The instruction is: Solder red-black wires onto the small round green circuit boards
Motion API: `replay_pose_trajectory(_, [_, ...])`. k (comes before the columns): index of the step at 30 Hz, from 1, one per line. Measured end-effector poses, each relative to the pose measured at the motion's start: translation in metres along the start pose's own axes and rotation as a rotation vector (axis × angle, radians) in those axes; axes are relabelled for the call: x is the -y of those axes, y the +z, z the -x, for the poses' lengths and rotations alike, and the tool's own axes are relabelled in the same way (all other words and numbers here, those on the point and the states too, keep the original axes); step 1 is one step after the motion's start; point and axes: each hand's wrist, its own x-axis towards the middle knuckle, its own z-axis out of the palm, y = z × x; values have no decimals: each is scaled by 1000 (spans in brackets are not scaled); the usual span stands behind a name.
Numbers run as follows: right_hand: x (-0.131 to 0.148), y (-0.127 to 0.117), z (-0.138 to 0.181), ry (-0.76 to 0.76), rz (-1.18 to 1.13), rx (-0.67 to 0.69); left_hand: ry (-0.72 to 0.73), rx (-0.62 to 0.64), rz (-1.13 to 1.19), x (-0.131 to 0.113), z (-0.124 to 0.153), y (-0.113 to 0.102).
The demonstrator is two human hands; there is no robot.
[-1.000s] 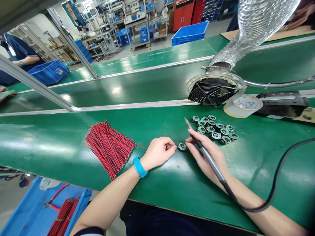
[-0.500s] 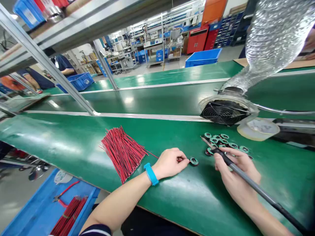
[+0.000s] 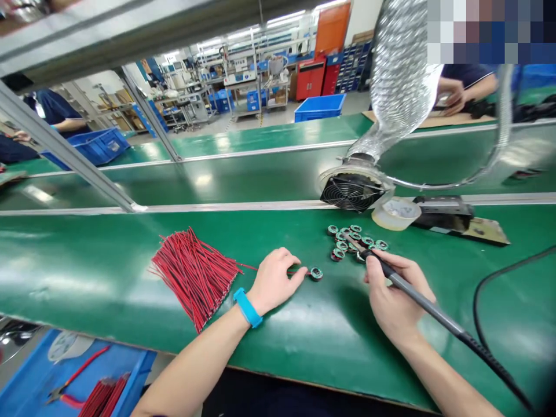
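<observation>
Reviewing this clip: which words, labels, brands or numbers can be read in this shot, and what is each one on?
Nothing can be read for certain.
White instrument in the background: panel markings too small to read.
Round white disc in the blue tray: too blurred to read.
Green-ringed discs: any markings too small to read.
Soldering iron: no lettering visible.

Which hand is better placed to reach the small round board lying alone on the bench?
Probably the left hand: its fingertips nearly touch that board, while the right hand holds a soldering iron over the pile of boards.
</observation>
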Motion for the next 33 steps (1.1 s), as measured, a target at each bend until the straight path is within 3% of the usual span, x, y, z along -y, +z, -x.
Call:
replay_pose_trajectory(4, [-4,1,-16,8,-22,-136,260,-161,-212,-26,-30,-34])
replay_pose_trajectory(7, [-9,0,-24,6,-39,-178,451,-198,-390,-47,-95,-57])
replay_pose_trajectory(10, [-13,0,-29,-37,-25,-176,532,-183,-665,-53,-175,-68])
replay_pose_trajectory(13, [-17,0,-33,-58,-25,-172,450,-62,-851,-49,-233,-68])
replay_pose_trajectory(17, [-19,-2,-38,-25,-37,-184,310,5,-903,-50,-257,-76])
replay_pose_trajectory(20, [-18,-4,-41,6,-58,-203,274,-100,-902,-59,-248,-106])
replay_pose_trajectory(22, [-16,-6,-43,22,-76,-219,271,-258,-900,-64,-232,-135])
replay_pose_trajectory(24, [-13,-8,-45,41,-89,-250,311,-454,-885,-64,-208,-163])
replay_pose_trajectory(27, [-10,-12,-47,72,-106,-294,433,-607,-848,-59,-154,-190])
replay_pose_trajectory(30, [-8,-14,-47,98,-126,-277,586,-610,-918,-53,-89,-187])
replay_pose_trajectory(33, [-3,-16,-43,89,-157,-200,767,-413,-968,-52,-24,-159])
